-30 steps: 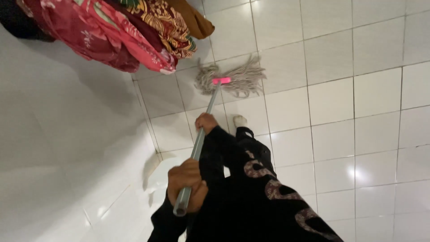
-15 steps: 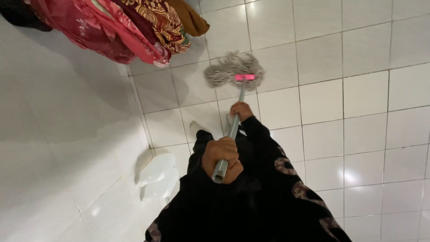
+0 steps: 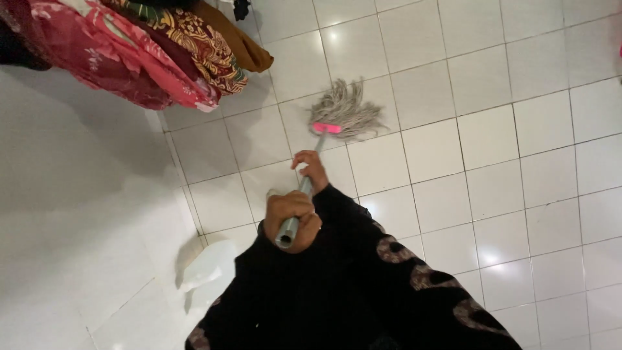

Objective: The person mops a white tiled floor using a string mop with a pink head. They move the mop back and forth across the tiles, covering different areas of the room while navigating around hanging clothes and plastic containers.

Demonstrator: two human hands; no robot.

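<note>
I hold a mop with a grey metal handle in both hands. My left hand is shut around the handle's top end, close to my body. My right hand grips the handle lower down, just short of the pink clamp. The grey string mop head lies spread on the white tiled floor, fanning away from me. Black sleeves with a patterned trim cover both my arms.
Red, pink and brown patterned clothes hang at the upper left against a white wall. A pale white object sits at the wall's foot. Glossy tiles stretch to the right.
The mop head swung right and then drew back a little to the left, its strings now fanning away from me. Both hands shifted along with the handle, and the view tilted.
</note>
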